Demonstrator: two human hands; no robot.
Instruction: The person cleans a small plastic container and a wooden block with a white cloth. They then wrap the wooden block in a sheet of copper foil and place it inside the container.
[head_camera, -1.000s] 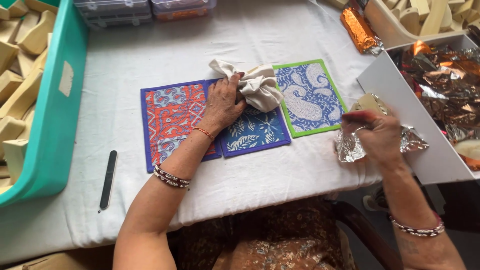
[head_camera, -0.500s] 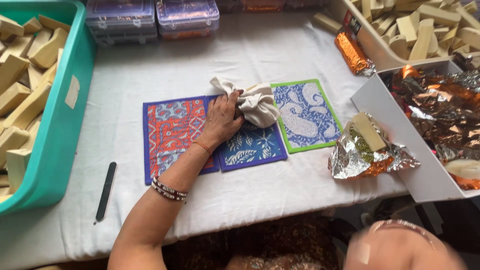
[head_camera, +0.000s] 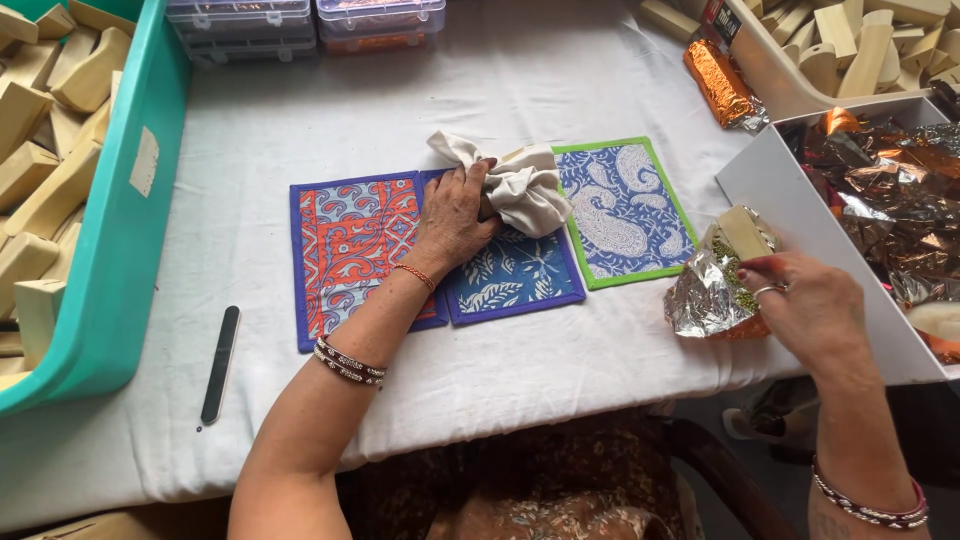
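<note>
My left hand (head_camera: 455, 212) rests on a crumpled cream cloth (head_camera: 510, 180), gripping it where it lies over three patterned mats: an orange and blue mat (head_camera: 350, 255), a dark blue leaf mat (head_camera: 520, 275) and a green-edged paisley mat (head_camera: 625, 210). At the table's right edge my right hand (head_camera: 812, 310) holds crinkled silver foil (head_camera: 705, 295) with a pale wooden block (head_camera: 745, 230) sitting in it.
A teal bin (head_camera: 120, 240) of pale wooden blocks stands at the left. A black nail file (head_camera: 220, 363) lies near the front. Clear plastic boxes (head_camera: 310, 22) sit at the back. A white tray (head_camera: 800, 215) of copper foil scraps is at the right, with an orange foil roll (head_camera: 722, 85) behind.
My right hand left the foil and dropped out of view half a second ago, and now it is back on the foil and block. The left hand stays on the cloth.
</note>
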